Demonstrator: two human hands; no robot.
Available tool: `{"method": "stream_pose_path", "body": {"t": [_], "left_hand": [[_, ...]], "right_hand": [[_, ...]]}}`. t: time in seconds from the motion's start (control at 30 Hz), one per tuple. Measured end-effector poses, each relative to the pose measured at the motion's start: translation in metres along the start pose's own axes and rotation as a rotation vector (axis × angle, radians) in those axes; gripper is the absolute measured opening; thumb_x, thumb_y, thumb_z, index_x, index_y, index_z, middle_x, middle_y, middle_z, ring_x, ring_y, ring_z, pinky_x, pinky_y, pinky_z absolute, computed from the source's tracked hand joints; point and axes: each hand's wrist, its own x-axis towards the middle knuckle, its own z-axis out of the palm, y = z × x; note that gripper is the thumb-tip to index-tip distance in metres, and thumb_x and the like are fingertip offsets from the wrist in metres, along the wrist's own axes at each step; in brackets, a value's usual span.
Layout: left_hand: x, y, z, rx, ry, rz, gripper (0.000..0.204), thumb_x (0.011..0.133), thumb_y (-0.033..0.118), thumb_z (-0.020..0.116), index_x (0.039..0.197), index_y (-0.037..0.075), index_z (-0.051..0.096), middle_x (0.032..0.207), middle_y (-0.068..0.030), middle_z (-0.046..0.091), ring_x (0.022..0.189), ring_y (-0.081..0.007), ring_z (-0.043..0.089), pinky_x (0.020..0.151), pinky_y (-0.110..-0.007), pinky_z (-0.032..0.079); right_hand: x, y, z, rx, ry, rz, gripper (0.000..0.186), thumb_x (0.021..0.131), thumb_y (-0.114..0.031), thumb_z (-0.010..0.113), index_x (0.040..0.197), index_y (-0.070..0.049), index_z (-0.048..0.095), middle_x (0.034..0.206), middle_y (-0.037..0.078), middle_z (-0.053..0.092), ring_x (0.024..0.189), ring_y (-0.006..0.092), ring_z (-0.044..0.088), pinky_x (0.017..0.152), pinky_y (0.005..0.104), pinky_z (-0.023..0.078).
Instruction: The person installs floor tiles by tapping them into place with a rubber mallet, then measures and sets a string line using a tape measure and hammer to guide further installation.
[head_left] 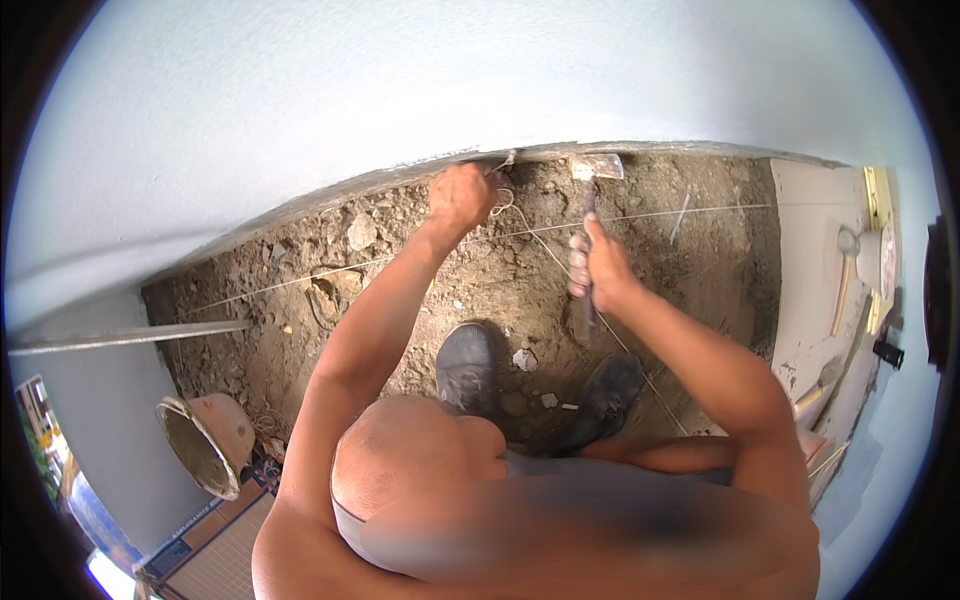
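My left hand [465, 195] is closed at the foot of the pale wall, its fingers curled around something hidden from view. Just beyond its fingertips, a small peg-like piece [511, 158] with string on it sticks out by the wall's base. A loose loop of string [503, 203] hangs beside that hand. In my right hand [605, 268] is a hammer [589, 210], gripped around its dark handle. Its worn metal head [600, 167] is up close to the wall, to the right of the peg-like piece and apart from my left hand.
A taut string [345, 268] crosses the rough soil [700, 270] between the side walls. On the left are a mortar-stained bucket [205, 440], a long straight bar [130, 338] and a cardboard box [215, 550]. Another hammer [844, 280] lies on the pale ledge at right.
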Motion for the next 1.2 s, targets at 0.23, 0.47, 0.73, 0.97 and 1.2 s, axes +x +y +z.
{"method": "stream_pose_path", "body": {"t": [0.23, 0.47, 0.73, 0.97, 1.2], "left_hand": [[-0.014, -0.022, 0.002, -0.088, 0.251, 0.199, 0.052, 0.098, 0.047, 0.045, 0.125, 0.005, 0.063, 0.070, -0.0159, 0.069, 0.072, -0.0262, 0.068, 0.080, -0.045, 0.053], [-0.018, -0.016, -0.012, 0.120, 0.079, 0.123, 0.039, 0.100, 0.042, 0.043, 0.109, 0.014, 0.068, 0.070, -0.0151, 0.068, 0.068, -0.0252, 0.067, 0.073, -0.044, 0.053], [-0.011, -0.028, -0.006, 0.268, 0.188, 0.215, 0.038, 0.103, 0.040, 0.039, 0.100, 0.013, 0.066, 0.060, -0.0083, 0.061, 0.047, -0.0190, 0.054, 0.049, -0.039, 0.049], [-0.009, -0.033, 0.003, 0.322, 0.203, 0.219, 0.036, 0.103, 0.037, 0.038, 0.105, 0.013, 0.065, 0.065, -0.0109, 0.065, 0.053, -0.0248, 0.061, 0.057, -0.042, 0.052], [-0.011, -0.029, 0.001, 0.301, 0.164, 0.171, 0.036, 0.103, 0.037, 0.038, 0.095, 0.011, 0.063, 0.057, -0.0085, 0.058, 0.047, -0.0177, 0.053, 0.050, -0.037, 0.049]], "right_hand": [[0.013, 0.052, 0.085, 0.298, 0.089, -0.080, 0.047, 0.101, -0.051, 0.040, 0.075, -0.012, 0.045, 0.052, -0.006, 0.037, 0.037, 0.0083, 0.030, 0.035, 0.0290, 0.029], [0.016, 0.040, 0.064, 0.436, 0.331, -0.348, 0.044, 0.101, -0.051, 0.039, 0.082, -0.012, 0.045, 0.052, -0.005, 0.035, 0.038, 0.0092, 0.031, 0.037, 0.0302, 0.031], [0.008, 0.045, 0.066, 0.006, 0.146, -0.065, 0.047, 0.103, -0.048, 0.037, 0.075, -0.010, 0.043, 0.052, -0.004, 0.036, 0.037, 0.0099, 0.034, 0.036, 0.0301, 0.037], [0.018, 0.051, 0.087, 0.303, 0.154, -0.014, 0.043, 0.102, -0.047, 0.038, 0.076, -0.013, 0.041, 0.050, -0.005, 0.033, 0.037, 0.0101, 0.033, 0.035, 0.0300, 0.033], [0.034, 0.078, 0.034, -0.800, 0.526, -0.799, 0.042, 0.099, -0.038, 0.046, 0.077, -0.003, 0.050, 0.063, 0.017, 0.058, 0.051, 0.0338, 0.056, 0.051, 0.0458, 0.045]]}}
